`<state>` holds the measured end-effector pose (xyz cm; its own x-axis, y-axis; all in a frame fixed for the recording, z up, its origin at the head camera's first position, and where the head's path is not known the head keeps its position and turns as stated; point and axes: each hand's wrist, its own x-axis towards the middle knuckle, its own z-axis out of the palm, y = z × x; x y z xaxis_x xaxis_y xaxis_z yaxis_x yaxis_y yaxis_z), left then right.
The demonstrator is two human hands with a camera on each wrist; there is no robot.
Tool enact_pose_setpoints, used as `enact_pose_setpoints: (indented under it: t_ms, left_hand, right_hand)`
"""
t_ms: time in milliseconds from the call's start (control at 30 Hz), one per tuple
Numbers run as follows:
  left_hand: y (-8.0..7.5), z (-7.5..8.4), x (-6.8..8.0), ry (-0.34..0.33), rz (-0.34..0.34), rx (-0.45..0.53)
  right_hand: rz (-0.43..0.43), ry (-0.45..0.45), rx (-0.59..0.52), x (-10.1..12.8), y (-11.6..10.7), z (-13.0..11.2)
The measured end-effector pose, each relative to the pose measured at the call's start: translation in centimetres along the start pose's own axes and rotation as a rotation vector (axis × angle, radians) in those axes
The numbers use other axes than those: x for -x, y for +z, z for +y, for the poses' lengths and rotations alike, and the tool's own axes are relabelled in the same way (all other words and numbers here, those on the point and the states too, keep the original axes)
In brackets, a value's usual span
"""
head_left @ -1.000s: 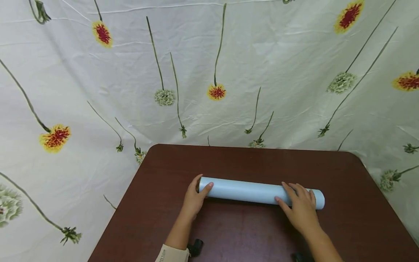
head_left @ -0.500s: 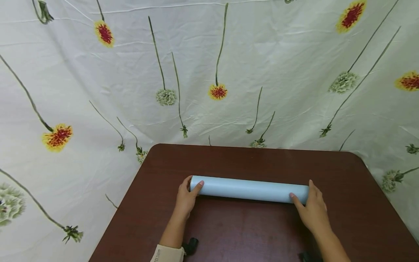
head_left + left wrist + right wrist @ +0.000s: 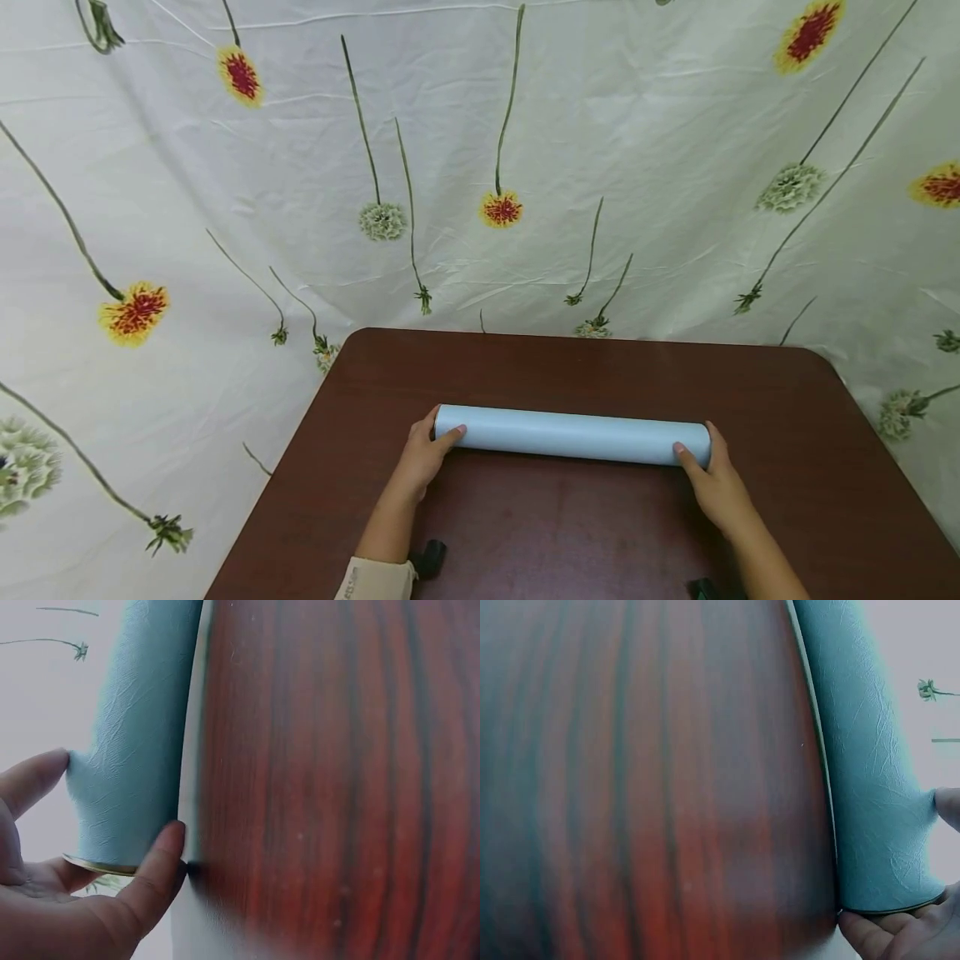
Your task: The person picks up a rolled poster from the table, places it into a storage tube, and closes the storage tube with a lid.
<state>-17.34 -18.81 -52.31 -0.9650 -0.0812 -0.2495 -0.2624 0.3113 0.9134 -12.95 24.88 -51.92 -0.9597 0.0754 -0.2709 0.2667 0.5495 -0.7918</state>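
A light blue textured roll point(image 3: 570, 435) lies crosswise on the dark red-brown wooden table point(image 3: 570, 542). My left hand point(image 3: 423, 457) grips its left end, thumb on the near side and fingers behind. My right hand point(image 3: 716, 487) grips the right end the same way. The left wrist view shows the roll point(image 3: 139, 750) lying on the table, with my left hand point(image 3: 67, 907) cupping its end, a fingertip on each side. In the right wrist view the roll point(image 3: 870, 772) has my right hand point(image 3: 900, 934) under its end and one fingertip on its far side.
A white cloth printed with flowers point(image 3: 495, 208) hangs behind the table and drapes down on both sides of it. The table's far edge and rounded corners lie just beyond the roll. Bare wood point(image 3: 645, 780) stretches between my arms.
The roll has shifted left and lies more level. My right hand slid from the top of the roll to its right end. My left hand stayed on the left end.
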Motion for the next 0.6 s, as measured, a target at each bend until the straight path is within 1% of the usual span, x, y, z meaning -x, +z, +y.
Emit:
enact_pose_setpoints:
  t_ms: [133, 233, 400, 600]
  left_hand:
    - [-0.38, -0.23, 0.04, 0.016, -0.041, -0.067]
    - [-0.62, -0.34, 0.07, 0.019, -0.062, -0.098]
    - [-0.8, -0.4, 0.24, 0.007, -0.077, -0.11]
    - [-0.72, -0.27, 0.33, 0.001, -0.076, -0.108]
  right_hand:
    - [-0.008, -0.014, -0.015, 0.0, -0.06, 0.05]
    - [-0.013, -0.017, -0.02, -0.03, -0.06, 0.02]
    - [-0.018, -0.013, -0.03, -0.04, -0.02, -0.03]
    - [-0.012, -0.007, -0.051, 0.0, -0.06, 0.06]
